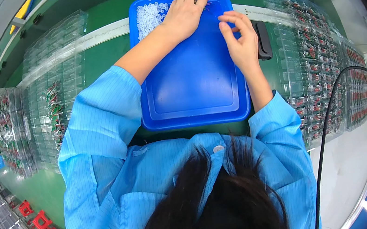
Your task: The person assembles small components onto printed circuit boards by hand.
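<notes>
A blue tray (198, 118) lies in front of me. My left hand (185, 17) reaches across its far part, palm down, fingers bent at the far rim. Small dark, thin wire-like pieces (206, 3) show beside its fingertips; what the fingers grip is hidden. Left of that hand, many small translucent white plastic pieces (147, 20) are heaped in the tray's far left corner. My right hand (242, 40) is raised over the tray's right edge. Its fingers are curved, thumb and forefinger slightly apart, with nothing visible between them.
A black object (263, 40) sits right of the tray. Clear plastic trays with red and green wired parts (314, 63) are stacked at right, others (55, 109) at left. A black cable (328, 113) arcs at right. Red stools (42, 222) stand at lower left.
</notes>
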`<state>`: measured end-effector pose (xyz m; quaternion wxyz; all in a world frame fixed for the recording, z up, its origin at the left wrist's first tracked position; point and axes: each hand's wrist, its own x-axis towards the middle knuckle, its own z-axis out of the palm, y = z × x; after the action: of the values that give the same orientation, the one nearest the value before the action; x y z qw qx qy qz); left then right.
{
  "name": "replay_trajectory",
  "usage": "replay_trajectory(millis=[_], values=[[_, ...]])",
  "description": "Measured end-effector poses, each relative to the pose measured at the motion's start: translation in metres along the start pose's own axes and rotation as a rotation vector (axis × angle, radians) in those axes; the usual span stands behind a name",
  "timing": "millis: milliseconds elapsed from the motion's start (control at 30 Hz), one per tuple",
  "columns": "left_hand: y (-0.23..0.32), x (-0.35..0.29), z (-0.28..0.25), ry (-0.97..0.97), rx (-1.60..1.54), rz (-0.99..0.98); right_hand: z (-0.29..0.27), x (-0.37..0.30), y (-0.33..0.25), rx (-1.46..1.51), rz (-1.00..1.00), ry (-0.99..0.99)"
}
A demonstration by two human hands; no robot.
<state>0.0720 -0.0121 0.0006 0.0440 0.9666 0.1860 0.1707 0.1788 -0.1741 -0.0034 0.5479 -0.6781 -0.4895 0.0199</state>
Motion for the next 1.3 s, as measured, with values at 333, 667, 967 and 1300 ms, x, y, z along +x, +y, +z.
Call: replay_trajectory(millis=[333,667,967,1300], values=[[-0.003,-0.022,0.034,0.294,0.046,0.113,-0.002,0.002,-0.003,-0.214,-0.088,-0.181],[-0.065,-0.049,-0.055,0.104,-0.574,-0.348,0.022,0.051,-0.005,-0.332,-0.264,-0.414],[-0.055,-0.064,-0.055,0.135,-0.443,-0.311,0.029,0.057,0.017,-0.257,-0.127,-0.605],[-0.056,-0.055,-0.057,0.027,-0.272,-0.076,0.03,0.057,0.012,-0.302,-0.148,-0.524]])
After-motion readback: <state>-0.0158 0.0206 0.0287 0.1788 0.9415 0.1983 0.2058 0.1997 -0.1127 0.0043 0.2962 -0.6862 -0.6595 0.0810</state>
